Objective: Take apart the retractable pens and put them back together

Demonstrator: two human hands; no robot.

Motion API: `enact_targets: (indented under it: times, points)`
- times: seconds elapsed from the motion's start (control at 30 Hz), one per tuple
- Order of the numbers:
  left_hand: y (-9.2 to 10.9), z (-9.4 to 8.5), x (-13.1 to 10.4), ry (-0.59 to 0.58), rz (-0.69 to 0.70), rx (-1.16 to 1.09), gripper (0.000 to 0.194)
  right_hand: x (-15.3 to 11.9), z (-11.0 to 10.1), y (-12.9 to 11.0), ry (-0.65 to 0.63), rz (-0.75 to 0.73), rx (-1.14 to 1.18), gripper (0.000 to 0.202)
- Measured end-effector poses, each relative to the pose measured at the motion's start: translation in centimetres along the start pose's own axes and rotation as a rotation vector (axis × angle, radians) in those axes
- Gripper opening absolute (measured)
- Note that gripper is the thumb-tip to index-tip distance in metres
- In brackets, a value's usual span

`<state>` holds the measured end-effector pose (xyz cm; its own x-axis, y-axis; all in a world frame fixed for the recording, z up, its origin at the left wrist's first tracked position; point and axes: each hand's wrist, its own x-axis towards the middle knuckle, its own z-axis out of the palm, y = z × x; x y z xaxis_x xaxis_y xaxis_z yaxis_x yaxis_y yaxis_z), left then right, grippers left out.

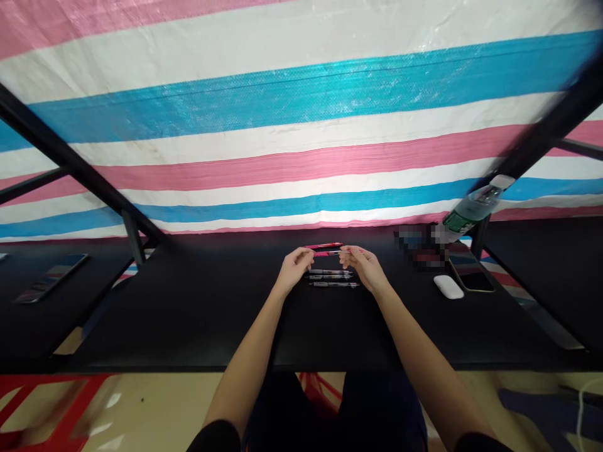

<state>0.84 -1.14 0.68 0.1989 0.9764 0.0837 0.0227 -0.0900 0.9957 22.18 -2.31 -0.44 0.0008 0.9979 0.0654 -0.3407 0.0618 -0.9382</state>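
Between my two hands a red pen point(325, 253) lies crosswise, level with the table edge. My left hand point(296, 267) pinches its left end, and my right hand point(362, 263) grips the right end, with the fingers partly hiding it. Just beyond it another red pen point(325, 245) rests on the black table. Nearer to me several dark, clear-barrelled pens lie in roughly parallel rows: a pair point(328, 274) close together and a single pen point(334, 285) a little in front of them.
On the right of the black table point(198, 314) are a white earphone case point(448, 287), a phone point(471, 269) and a tilted water bottle point(473, 210). Another phone point(51, 278) lies on the left table. Black frame bars point(89, 172) slant upward before the striped sheet point(301, 144).
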Motion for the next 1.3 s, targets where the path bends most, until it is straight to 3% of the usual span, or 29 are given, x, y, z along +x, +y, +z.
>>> enact_targets:
  times: [0.37, 0.77, 1.07, 1.17, 1.3]
  points:
    - [-0.1, 0.2, -0.1, -0.023, -0.015, 0.064, 0.038, 0.1, -0.2, 0.3, -0.005, 0.015, -0.014, 0.037]
    - [0.3, 0.4, -0.4, -0.094, 0.045, 0.106, 0.028, -0.1, -0.1, 0.3, -0.078, 0.067, 0.066, 0.037]
    - [-0.5, 0.2, 0.1, -0.036, 0.024, 0.064, 0.033, 1.0, -1.0, 0.0, 0.106, -0.079, 0.25, 0.022]
    - [-0.8, 0.0, 0.2, -0.033, 0.022, 0.083, 0.032, 1.2, -1.5, -0.6, 0.104, -0.131, 0.303, 0.019]
    - [-1.0, 0.0, 0.3, -0.038, 0.024, 0.097, 0.031, 0.7, -1.7, -1.6, 0.116, -0.139, 0.399, 0.038]
